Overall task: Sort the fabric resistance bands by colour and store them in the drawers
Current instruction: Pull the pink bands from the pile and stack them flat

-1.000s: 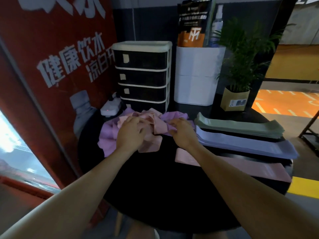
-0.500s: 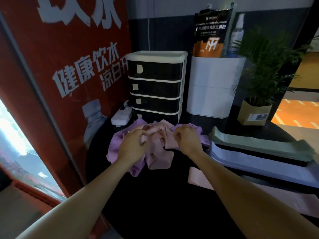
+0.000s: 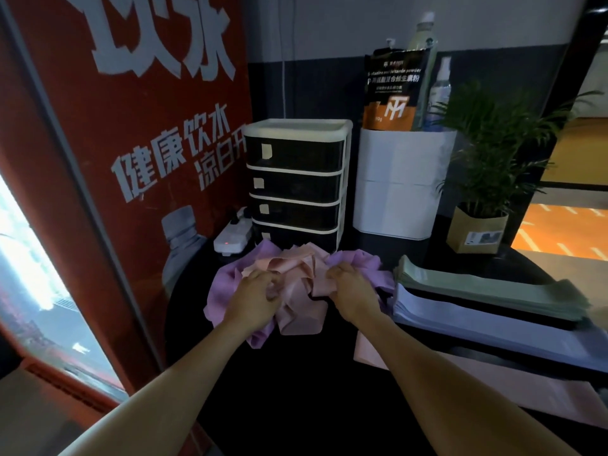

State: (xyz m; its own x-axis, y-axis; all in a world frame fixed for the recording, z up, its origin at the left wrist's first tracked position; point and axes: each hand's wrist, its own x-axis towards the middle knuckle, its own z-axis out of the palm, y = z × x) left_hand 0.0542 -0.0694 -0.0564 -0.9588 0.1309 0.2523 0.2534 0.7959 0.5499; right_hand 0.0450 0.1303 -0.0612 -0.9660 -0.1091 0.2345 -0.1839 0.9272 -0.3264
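1. Both of my hands are buried in the tangled heap in front of the drawer unit (image 3: 296, 189): my left hand (image 3: 255, 296) has its fingers curled into the pink bands (image 3: 297, 291), and my right hand (image 3: 348, 286) pinches a fold of the same pink fabric at its right edge.
2. Since a second ago my hands have drawn a little apart and the pink bunch between them has lifted and spread, so I judge I am teasing the pink out of the purple bands (image 3: 220, 291) that lie under and around it.
3. Sorted piles already lie to my right on the black table (image 3: 312, 390): a green stack (image 3: 493, 291) furthest back, a lavender-grey stack (image 3: 493, 327) just in front of it, and a flat pink strip (image 3: 371, 352) nearest me.
4. That tells me sorting is well along, with only pink and purple left mixed.
5. All four drawers look shut, so storing has not begun.
6. My next care is to free one pink band without dragging purple along.
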